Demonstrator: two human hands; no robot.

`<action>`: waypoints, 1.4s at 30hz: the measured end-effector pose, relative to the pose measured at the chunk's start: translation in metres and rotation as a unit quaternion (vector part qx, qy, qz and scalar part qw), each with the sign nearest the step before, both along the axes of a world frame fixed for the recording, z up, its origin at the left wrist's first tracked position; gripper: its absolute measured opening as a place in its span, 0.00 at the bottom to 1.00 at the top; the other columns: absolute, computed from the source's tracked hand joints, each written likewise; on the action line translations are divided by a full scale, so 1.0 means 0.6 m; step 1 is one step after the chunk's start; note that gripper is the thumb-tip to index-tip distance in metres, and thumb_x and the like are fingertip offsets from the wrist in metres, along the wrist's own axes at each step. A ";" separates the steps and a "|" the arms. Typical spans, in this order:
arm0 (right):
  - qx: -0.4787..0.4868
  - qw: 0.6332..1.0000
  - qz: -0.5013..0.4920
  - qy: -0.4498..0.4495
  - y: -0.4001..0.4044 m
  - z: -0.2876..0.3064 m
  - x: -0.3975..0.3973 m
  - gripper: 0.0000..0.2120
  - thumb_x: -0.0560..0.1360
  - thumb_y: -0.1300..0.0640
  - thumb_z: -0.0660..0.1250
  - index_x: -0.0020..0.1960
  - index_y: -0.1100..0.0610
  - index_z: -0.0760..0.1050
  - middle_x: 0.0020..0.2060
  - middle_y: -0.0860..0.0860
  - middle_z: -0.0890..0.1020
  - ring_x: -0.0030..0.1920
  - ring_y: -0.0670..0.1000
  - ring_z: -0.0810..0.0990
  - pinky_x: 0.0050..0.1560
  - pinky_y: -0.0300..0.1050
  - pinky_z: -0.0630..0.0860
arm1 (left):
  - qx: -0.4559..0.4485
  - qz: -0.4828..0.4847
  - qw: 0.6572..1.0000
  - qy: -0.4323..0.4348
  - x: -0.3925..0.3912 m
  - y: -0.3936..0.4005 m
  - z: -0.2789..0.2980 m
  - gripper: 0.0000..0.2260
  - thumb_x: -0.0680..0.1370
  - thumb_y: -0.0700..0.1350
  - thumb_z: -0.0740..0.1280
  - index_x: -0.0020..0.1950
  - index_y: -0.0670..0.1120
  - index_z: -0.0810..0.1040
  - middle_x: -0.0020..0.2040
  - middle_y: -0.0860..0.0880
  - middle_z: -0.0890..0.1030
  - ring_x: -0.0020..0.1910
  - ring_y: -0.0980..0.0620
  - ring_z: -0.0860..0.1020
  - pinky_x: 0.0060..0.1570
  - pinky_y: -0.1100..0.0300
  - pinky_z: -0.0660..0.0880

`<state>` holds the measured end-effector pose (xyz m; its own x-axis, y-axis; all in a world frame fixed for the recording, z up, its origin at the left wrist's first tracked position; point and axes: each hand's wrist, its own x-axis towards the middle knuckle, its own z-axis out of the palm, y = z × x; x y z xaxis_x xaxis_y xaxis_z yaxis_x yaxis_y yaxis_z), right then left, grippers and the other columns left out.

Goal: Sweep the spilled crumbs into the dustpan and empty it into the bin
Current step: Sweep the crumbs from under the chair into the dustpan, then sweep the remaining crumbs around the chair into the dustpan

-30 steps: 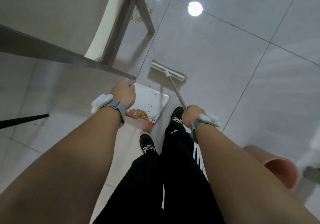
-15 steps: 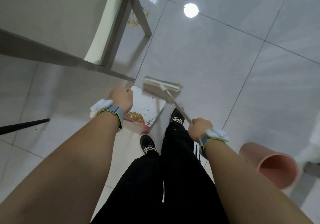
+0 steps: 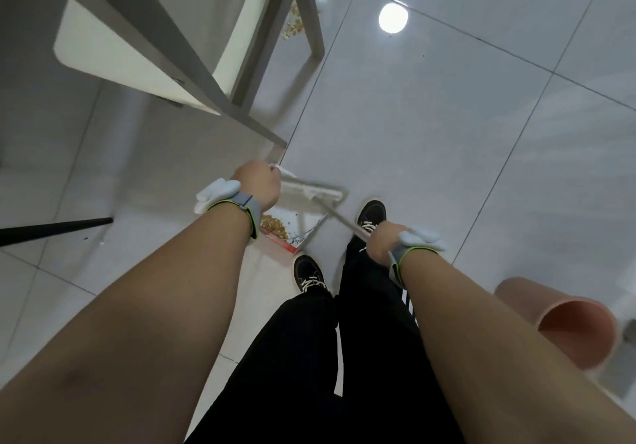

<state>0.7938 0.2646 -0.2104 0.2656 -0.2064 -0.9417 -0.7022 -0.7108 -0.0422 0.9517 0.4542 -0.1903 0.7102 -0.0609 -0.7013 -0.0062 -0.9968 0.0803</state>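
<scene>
My fingers are curled shut on both sides. The left hand (image 3: 257,185) is fisted, I judge around the dustpan's handle, which its own knuckles hide; the right hand (image 3: 384,241) is wrapped around the thin broom handle (image 3: 339,218). The broom head (image 3: 309,187) lies crosswise at the dustpan's (image 3: 296,218) open far edge, its long axis running left to right along the lip. The handle slants from there back and to the right into my right fist.

A heap of crumbs (image 3: 273,228) already sits in the pan's near corner against the red back rim. More spilled crumbs (image 3: 294,25) lie well apart, up beside the far leg of the table (image 3: 311,20), ahead of the pan and slightly left. The bin (image 3: 568,326) lies on the opposite side, at my right elbow and nearer the right hand, while the loaded pan hangs from my left. Emptying would mean swinging the pan across my legs, and I think those far crumbs need fetching first.
</scene>
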 end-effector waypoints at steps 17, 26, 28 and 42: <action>-0.057 0.989 -0.113 -0.073 -0.218 0.187 -0.017 0.09 0.72 0.54 0.62 0.49 0.56 0.77 0.40 0.55 0.82 0.38 0.57 0.82 0.43 0.50 0.82 | -0.152 0.221 0.962 0.054 0.019 -0.121 0.208 0.14 0.79 0.51 0.57 0.37 0.43 0.70 0.37 0.42 0.73 0.41 0.42 0.73 0.51 0.41 0.77; -0.075 0.978 -0.156 -0.121 -0.371 0.301 0.067 0.12 0.72 0.54 0.62 0.43 0.61 0.81 0.38 0.56 0.84 0.37 0.57 0.84 0.44 0.51 0.83 | -0.257 0.346 0.899 0.075 0.072 -0.290 0.314 0.08 0.77 0.48 0.57 0.45 0.44 0.67 0.30 0.45 0.62 0.25 0.51 0.61 0.26 0.60 0.59; -0.086 0.976 -0.155 -0.126 -0.400 0.323 0.084 0.11 0.71 0.56 0.63 0.44 0.61 0.81 0.38 0.56 0.84 0.38 0.57 0.84 0.45 0.50 0.83 | -0.275 0.348 0.893 0.079 0.087 -0.337 0.339 0.07 0.78 0.48 0.56 0.45 0.44 0.65 0.30 0.46 0.62 0.25 0.51 0.61 0.26 0.61 0.59; -0.108 0.946 -0.215 -0.217 -0.592 0.389 0.279 0.12 0.73 0.55 0.59 0.46 0.59 0.79 0.39 0.55 0.85 0.38 0.57 0.84 0.41 0.52 0.83 | -0.377 0.286 0.880 0.051 0.308 -0.617 0.403 0.22 0.76 0.64 0.54 0.36 0.46 0.62 0.30 0.48 0.63 0.27 0.50 0.61 0.27 0.60 0.61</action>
